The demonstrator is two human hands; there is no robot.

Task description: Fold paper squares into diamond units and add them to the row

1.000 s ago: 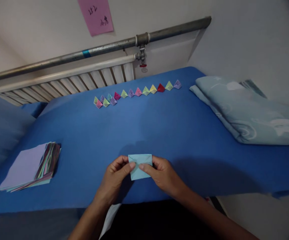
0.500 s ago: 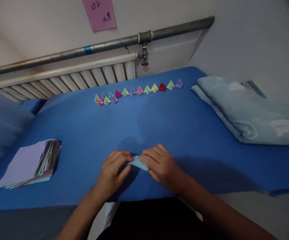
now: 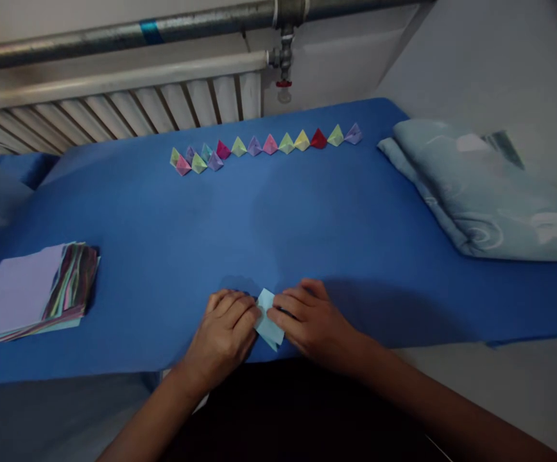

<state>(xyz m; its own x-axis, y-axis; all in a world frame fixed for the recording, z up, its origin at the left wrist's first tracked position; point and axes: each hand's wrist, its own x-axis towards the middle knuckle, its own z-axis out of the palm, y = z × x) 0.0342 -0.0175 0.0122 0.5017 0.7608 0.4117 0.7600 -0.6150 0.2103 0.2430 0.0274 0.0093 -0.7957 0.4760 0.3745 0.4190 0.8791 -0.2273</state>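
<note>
A small piece of folded light-blue paper (image 3: 269,326) is between my two hands near the front edge of the blue surface. My left hand (image 3: 228,326) grips its left side, with the fingers curled and the thumb partly hidden. From the other side, my right hand (image 3: 314,321) pinches the paper's right side between bent fingers and thumb. The paper looks like a diamond with layered lower corners. Farther back stands a row of small folded paper pieces (image 3: 254,146) in several colours, doubled up at its left end.
At the left lies a stack of coloured paper sheets (image 3: 21,285), a lilac one on top. A folded grey-green blanket (image 3: 490,199) rests at the right. Behind the blue-covered surface (image 3: 201,224) are a white radiator (image 3: 153,109), a metal pipe (image 3: 201,27) and a red-handled valve (image 3: 284,83).
The light-blue paper has turned from a narrow, tilted shape to a diamond facing me, and both hands have shifted their hold on it. My view has tilted further down.
</note>
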